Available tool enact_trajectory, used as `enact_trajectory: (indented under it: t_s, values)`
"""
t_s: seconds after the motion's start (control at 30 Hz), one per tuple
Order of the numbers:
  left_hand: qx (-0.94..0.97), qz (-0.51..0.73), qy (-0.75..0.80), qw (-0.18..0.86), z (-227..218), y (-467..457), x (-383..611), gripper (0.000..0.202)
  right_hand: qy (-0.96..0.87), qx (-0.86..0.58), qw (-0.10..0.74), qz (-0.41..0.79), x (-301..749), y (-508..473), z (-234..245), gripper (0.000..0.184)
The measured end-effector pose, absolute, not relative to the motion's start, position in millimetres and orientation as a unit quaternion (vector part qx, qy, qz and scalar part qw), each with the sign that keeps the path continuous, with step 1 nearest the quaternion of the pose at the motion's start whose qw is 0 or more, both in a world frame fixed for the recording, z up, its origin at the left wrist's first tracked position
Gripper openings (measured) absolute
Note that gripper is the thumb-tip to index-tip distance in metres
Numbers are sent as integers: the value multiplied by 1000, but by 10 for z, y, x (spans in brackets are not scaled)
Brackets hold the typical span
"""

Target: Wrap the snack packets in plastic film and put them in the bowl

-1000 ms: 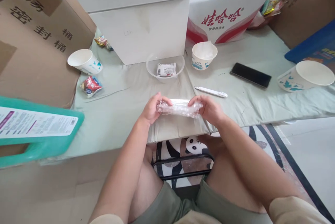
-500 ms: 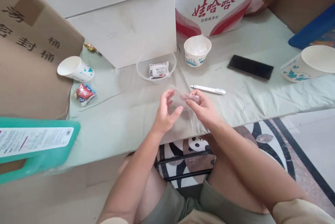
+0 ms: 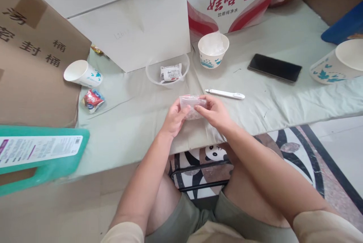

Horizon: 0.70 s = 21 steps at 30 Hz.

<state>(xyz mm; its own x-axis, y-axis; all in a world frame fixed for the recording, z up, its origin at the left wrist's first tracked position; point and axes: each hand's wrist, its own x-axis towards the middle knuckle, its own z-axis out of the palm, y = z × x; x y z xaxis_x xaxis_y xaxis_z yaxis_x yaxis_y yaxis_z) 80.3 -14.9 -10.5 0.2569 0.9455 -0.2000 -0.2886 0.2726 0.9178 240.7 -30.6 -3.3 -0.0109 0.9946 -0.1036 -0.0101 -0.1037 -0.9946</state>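
A small bunched piece of clear plastic film (image 3: 190,103) is held between both hands above the pale green table cover (image 3: 133,122). My left hand (image 3: 176,119) grips its left side with curled fingers. From the right, my right hand (image 3: 214,112) pinches it. Just beyond the hands lies a white pen-like tool (image 3: 225,94). A clear plastic bowl (image 3: 167,72) with a white sachet in it sits behind the hands.
A paper cup (image 3: 213,50) holding clear film stands at the back, another paper cup (image 3: 82,73) lies tipped at left beside a red snack packet (image 3: 92,99). A black phone (image 3: 274,67) and a large paper bowl (image 3: 337,61) are at right. Boxes line the back; a teal item (image 3: 42,156) juts in at left.
The long roll of clear film stretched between both hands has been gathered into a small wad. The left hand opened briefly, then closed on it again. The view shifted slightly.
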Motion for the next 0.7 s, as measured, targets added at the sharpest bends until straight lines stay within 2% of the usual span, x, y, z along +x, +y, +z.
enact_trajectory:
  t_s: [0.07, 0.2, 0.37, 0.43, 0.47, 0.57, 0.7]
  values:
    - [418, 454, 445, 649, -132, -178, 787, 54, -473, -520, 475, 529, 2414, -304, 5, 23]
    - [434, 493, 511, 556, -91, -251, 686, 47, -421, -512, 536, 523, 2447, -302, 117, 24]
    - [504, 543, 534, 406, 462, 21, 760, 30, -384, -508, 562, 528, 2552, -240, 193, 17]
    - [619, 505, 549, 247, 778, 326, 996, 27, -378, -503, 570, 528, 2584, -199, 200, 15]
    - [665, 471, 541, 206, 915, 516, 1157, 27, -374, -502, 573, 530, 2595, -177, 203, 14]
    - [765, 362, 509, 159, 1130, 1146, 1717, 25, -356, -497, 579, 540, 2618, -111, 219, 13]
    - [828, 178, 508, 155, 1017, 1811, 2310, 30, -337, -485, 587, 553, 2668, -55, 260, 14]
